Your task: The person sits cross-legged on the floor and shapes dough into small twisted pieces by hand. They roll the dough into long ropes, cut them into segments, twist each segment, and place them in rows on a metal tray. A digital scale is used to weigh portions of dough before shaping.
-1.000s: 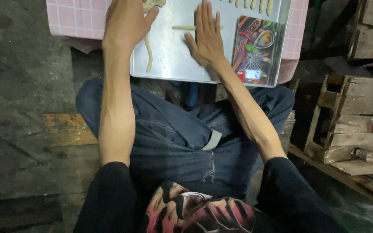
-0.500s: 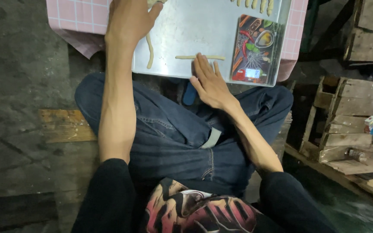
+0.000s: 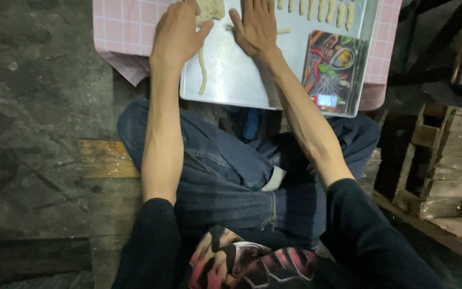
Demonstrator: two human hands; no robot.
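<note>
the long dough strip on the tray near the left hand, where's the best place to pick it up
Probably the lower end of the long dough strip, coming from above. It lies flat and thin on the metal tray, running toward the person, and its top end sits under the left hand. A light pinch at the free end, then support along its length, since it looks soft.

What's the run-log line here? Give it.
left hand: on dough lump | right hand: flat on dough strip | metal tray

Dough lump (image 3: 210,9) cut by top edge; dough strip (image 3: 283,31) mostly under right hand (image 3: 256,28).
</note>
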